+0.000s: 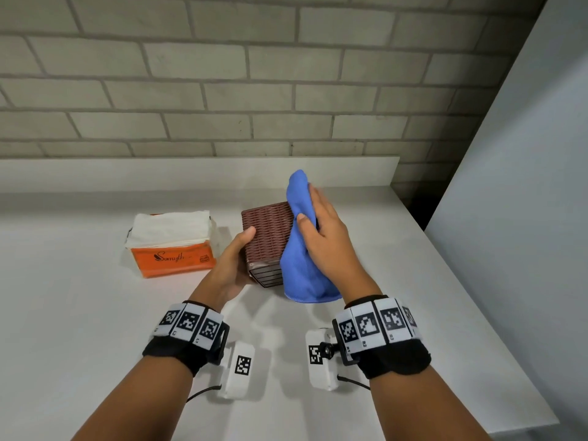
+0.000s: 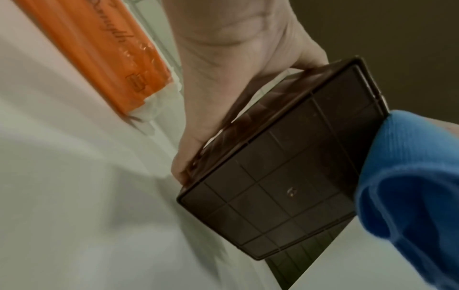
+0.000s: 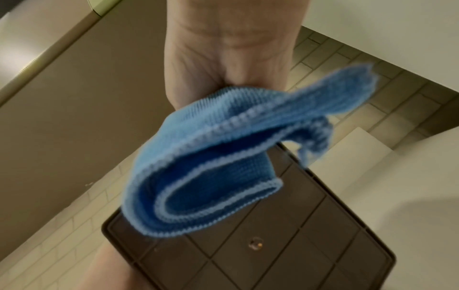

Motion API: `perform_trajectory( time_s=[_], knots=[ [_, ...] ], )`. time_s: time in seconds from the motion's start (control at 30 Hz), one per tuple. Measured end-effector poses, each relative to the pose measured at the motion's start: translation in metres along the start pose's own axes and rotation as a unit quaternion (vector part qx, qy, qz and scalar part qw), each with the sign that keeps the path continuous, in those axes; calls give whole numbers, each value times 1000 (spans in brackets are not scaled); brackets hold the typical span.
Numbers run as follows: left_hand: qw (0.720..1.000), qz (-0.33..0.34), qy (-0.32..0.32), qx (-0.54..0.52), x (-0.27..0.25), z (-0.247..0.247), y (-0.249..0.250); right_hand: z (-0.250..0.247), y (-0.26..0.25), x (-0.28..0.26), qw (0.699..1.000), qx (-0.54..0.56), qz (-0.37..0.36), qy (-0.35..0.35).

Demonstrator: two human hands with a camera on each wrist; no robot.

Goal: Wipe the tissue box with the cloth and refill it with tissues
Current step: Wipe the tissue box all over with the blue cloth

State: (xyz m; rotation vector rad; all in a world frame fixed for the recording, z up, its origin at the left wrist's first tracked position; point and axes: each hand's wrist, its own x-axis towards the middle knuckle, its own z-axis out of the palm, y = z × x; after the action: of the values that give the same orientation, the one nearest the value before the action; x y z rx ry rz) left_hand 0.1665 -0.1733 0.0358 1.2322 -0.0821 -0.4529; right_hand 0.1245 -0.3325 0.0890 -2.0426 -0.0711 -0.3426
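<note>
A brown woven tissue box (image 1: 266,235) is tipped up off the white table (image 1: 95,313), its ribbed underside (image 2: 285,176) turned toward me. My left hand (image 1: 234,259) grips its left side, thumb lying on the woven face. My right hand (image 1: 321,237) holds a blue cloth (image 1: 300,249) and presses it against the box's right side. The cloth's loose end (image 3: 206,176) hangs over the box base (image 3: 273,245) in the right wrist view. An orange pack of white tissues (image 1: 173,243), open on top, lies left of the box; its side (image 2: 104,49) shows in the left wrist view.
A grey brick wall (image 1: 222,74) with a low ledge (image 1: 191,173) runs behind the table. A pale panel (image 1: 525,186) stands at the right, and the table's right edge (image 1: 477,297) slants toward me.
</note>
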Motion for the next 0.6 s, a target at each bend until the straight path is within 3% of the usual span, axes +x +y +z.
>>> perform_trajectory(
  time_s=[0.1, 0.17, 0.23, 0.3, 0.4, 0.6],
  knots=[
    [999, 24, -17, -40, 2, -1, -6, -2, -2, 1, 998, 37, 42, -20],
    [997, 43, -16, -62, 3, -2, -8, -3, -3, 5, 987, 97, 127, -14],
    [995, 66, -9, -68, 6, -5, -9, -5, -1, 8, 960, 170, 220, -7],
    [995, 86, -16, -58, 8, -8, -11, -5, 5, 9, 928, 259, 268, -6],
    [994, 103, -28, -3, 7, -10, -10, -6, 16, 10, 892, 339, 300, -2],
    [972, 149, -55, 172, 7, -19, -1, -20, 22, 19, 879, 347, 322, -50]
  ],
)
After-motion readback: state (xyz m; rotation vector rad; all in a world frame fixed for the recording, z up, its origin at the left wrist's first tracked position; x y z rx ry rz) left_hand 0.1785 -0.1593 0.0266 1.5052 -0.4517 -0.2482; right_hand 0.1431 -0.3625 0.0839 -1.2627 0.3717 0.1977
